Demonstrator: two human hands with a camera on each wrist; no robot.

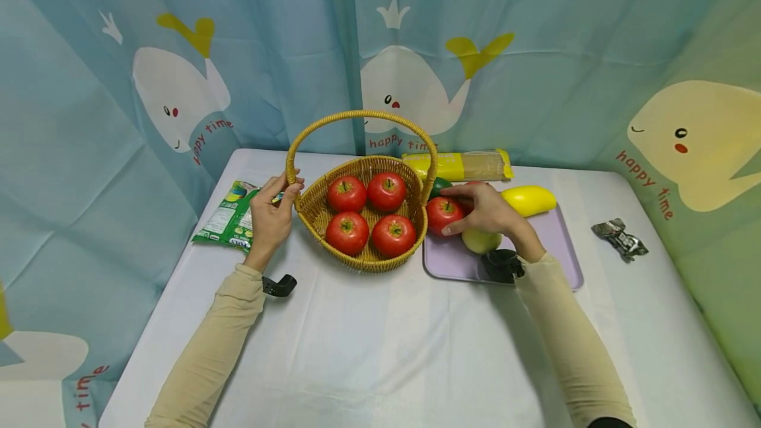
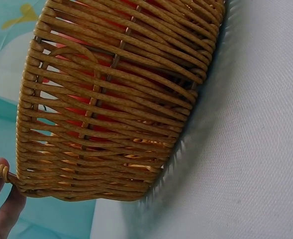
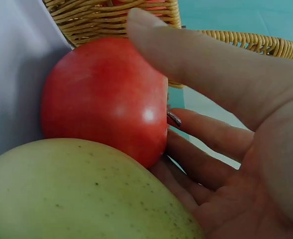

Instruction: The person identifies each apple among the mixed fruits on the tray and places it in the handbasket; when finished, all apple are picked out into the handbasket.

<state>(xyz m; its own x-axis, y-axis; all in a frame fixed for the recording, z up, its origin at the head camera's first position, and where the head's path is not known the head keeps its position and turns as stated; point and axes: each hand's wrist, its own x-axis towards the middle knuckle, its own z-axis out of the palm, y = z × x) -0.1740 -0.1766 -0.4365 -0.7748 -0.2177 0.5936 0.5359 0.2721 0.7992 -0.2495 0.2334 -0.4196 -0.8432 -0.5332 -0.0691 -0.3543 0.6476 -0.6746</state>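
My left hand (image 1: 272,213) pinches the base of the handle (image 1: 291,167) of a yellow-brown wicker basket (image 1: 380,268), also large in the left wrist view. Several red apples (image 1: 347,233) sit inside the basket. Over the lilac tray (image 1: 559,249), my right hand (image 1: 484,210) has its thumb and fingers around another red apple (image 1: 442,213), beside the basket's right rim. In the right wrist view the thumb lies over this apple (image 3: 101,99), with the fingers behind its stem. A pale green speckled fruit (image 3: 81,194) lies against it.
A yellow mango-like fruit (image 1: 529,201) and a dark green item (image 1: 440,187) lie by the right hand. Behind the tray is a yellow noodle pack (image 1: 470,165). A green snack bag (image 1: 228,220) lies left of the basket, and a small dark wrapped packet (image 1: 620,238) far right.
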